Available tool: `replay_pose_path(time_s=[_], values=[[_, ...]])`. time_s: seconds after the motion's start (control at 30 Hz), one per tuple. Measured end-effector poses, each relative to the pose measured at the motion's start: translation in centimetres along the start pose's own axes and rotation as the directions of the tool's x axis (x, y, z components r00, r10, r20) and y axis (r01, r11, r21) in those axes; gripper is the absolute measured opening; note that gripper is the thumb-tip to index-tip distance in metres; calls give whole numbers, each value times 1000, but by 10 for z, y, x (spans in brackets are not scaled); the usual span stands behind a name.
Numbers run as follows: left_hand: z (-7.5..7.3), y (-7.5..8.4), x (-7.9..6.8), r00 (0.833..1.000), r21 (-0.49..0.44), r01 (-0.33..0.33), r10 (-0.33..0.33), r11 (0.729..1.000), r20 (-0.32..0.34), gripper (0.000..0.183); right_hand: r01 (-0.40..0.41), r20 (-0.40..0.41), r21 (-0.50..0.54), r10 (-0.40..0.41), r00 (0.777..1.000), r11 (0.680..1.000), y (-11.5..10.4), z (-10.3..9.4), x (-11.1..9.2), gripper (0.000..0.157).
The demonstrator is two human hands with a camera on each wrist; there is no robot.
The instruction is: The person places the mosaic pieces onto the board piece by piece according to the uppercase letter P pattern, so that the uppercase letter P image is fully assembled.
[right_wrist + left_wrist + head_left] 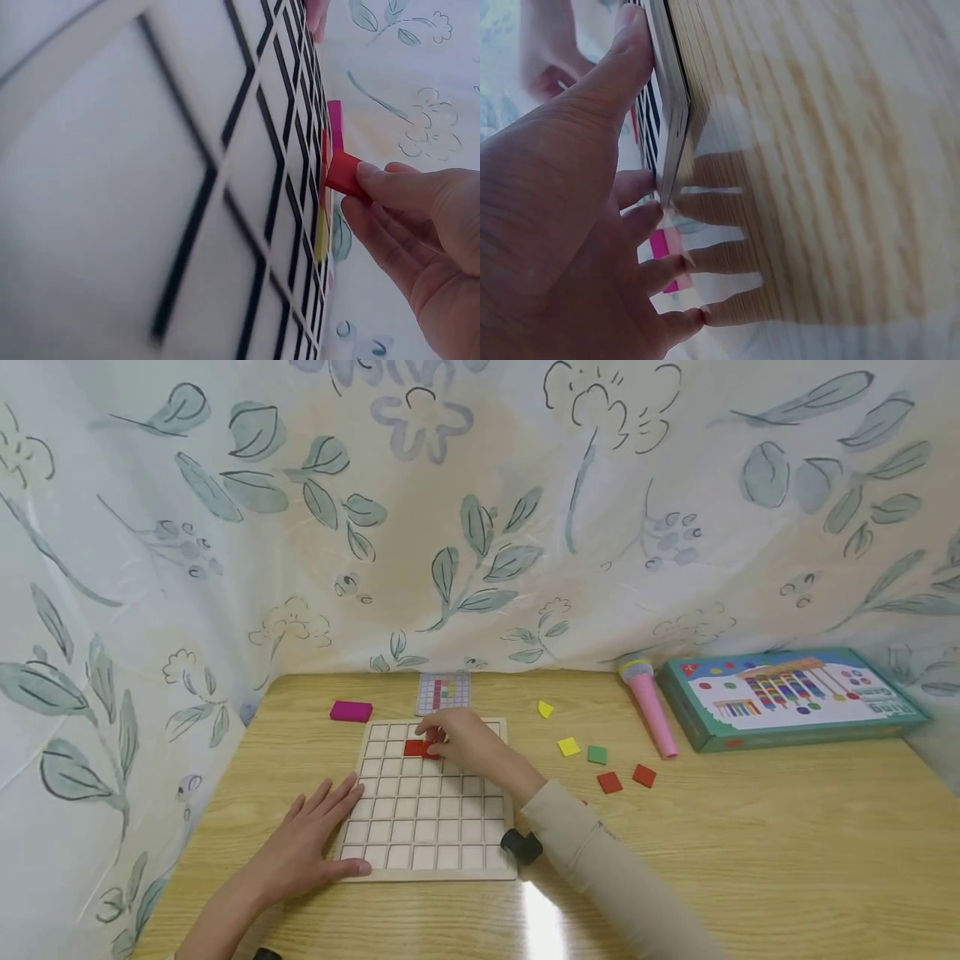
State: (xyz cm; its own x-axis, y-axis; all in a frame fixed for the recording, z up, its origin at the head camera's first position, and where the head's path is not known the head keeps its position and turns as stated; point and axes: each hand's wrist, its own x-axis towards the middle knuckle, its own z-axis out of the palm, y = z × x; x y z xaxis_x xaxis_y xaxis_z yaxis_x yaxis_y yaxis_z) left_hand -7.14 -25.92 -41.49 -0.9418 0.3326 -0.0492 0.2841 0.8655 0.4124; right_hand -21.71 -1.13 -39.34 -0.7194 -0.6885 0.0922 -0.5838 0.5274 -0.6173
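A red tile (346, 175), pinched in the right hand's (468, 745) fingertips over the board's (427, 852) far rows, is best lowered flat and square into its cell while the board is steadied by the left hand (311, 843), pressed flat with fingers relaxed.

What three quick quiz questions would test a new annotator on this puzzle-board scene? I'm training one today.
1. True or false: the left hand lies flat at the grid board's left edge.
2. What do the right hand's fingers pinch?
A. a red tile
B. the pink microphone
C. the magenta block
3. Fill in: the loose yellow, green and red tiles lie to the board's ____.

Key: 1 true; 2 A; 3 right.
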Motion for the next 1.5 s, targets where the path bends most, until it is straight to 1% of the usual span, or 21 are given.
replay_pose_path(time_s=[0.17,0.27,0.5,0.87,1.0,1.23,1.37,1.5], values=[[1,0,0,1000,-4,-2,2,1000,1,100,-32,25,64,30,999,997,-4,10,10,25],[2,1,1,1000,-7,-8,8,1000,-5,100,-31,24,81,29,999,996,-5,16,13,25],[1,2,2,1000,-10,-6,6,1000,-3,100,-25,42,43,24,999,999,-9,22,14,25],[0,1,2,1000,-19,-10,10,1000,-7,100,-14,9,1,14,1000,1000,-9,28,13,19],[0,0,0,1000,-11,-9,9,1000,-10,100,-22,15,-11,22,1000,1000,-12,30,13,17],[0,-1,-1,1000,-12,-11,11,1000,-12,100,-26,31,-46,28,999,999,-16,29,12,23],[0,0,-1,1000,-10,-10,9,1000,-12,100,-22,42,-26,23,999,999,-16,25,9,23],[0,-1,-2,1000,-11,-9,9,1000,-16,100,-22,44,8,21,999,1000,-17,14,1,24]])
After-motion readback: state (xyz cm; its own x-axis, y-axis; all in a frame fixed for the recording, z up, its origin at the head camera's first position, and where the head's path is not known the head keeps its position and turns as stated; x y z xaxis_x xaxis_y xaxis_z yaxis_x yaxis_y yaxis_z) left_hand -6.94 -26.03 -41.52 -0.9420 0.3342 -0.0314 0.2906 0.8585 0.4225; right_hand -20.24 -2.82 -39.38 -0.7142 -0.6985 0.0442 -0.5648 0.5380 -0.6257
